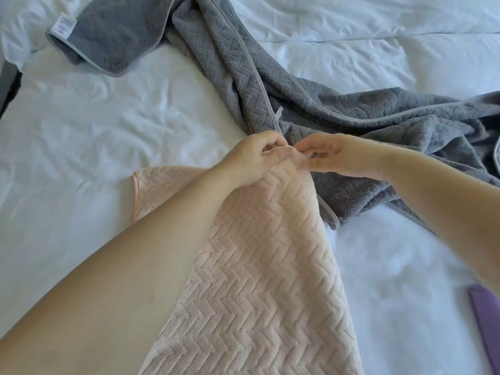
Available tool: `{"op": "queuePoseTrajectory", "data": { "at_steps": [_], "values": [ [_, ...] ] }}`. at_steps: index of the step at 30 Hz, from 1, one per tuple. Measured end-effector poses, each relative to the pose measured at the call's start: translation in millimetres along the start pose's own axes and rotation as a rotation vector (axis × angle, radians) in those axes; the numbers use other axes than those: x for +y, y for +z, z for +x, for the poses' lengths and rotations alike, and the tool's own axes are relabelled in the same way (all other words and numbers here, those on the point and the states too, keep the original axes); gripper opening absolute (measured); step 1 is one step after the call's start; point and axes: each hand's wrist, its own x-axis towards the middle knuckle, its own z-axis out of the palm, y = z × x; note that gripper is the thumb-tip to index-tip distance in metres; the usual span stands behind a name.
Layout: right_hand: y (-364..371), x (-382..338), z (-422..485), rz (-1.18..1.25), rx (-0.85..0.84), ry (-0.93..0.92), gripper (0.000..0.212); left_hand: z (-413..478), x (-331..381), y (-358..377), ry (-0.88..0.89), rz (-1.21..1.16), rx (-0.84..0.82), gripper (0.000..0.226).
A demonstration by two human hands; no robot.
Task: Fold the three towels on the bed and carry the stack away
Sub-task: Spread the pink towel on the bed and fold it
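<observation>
A pale pink towel (259,266) with a zigzag weave runs from the bottom of the view up to my hands, lifted at its far end. My left hand (251,161) pinches that far end with curled fingers. My right hand (332,155) meets it there and pinches the same edge from the right. A large grey towel (351,125) lies crumpled on the bed just beyond and to the right of my hands. A smaller grey towel (108,36) with a white label lies at the far left.
White rumpled bed sheets (81,136) cover the whole surface. A purple object (487,315) lies at the lower right edge. A dark strip shows past the bed's left edge (6,82).
</observation>
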Motion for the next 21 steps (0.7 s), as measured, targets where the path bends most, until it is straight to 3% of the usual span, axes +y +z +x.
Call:
{"op": "queuePoseTrajectory", "data": {
  "at_steps": [3, 5, 8, 11, 14, 17, 21],
  "values": [
    [-11, -1, 7, -0.316, -0.060, 0.034, 0.024, 2, 2, -7, -0.052, 0.050, -0.060, 0.028],
    [-21, -2, 11, -0.416, -0.107, 0.023, 0.030, 0, -3, -19, -0.133, 0.256, -0.120, 0.043],
    [-31, 3, 19, -0.666, -0.180, 0.054, 0.043, -8, -17, -45, -0.219, 0.599, -0.163, 0.045],
    [-26, 12, 29, -0.950, -0.222, 0.152, 0.057, -27, -40, -77, -0.328, 0.795, -0.149, 0.051],
    [-19, 17, 31, -0.833, -0.229, 0.195, 0.064, -57, -63, -112, -0.440, 0.794, -0.114, 0.042],
    [-16, 22, 26, -0.639, -0.180, 0.142, 0.051, -84, -83, -137, -0.517, 0.703, -0.023, 0.055],
    [-12, 21, 22, -0.571, -0.188, 0.231, 0.055, -105, -96, -144, -0.659, 0.346, 0.037, 0.040]
  ]
}}
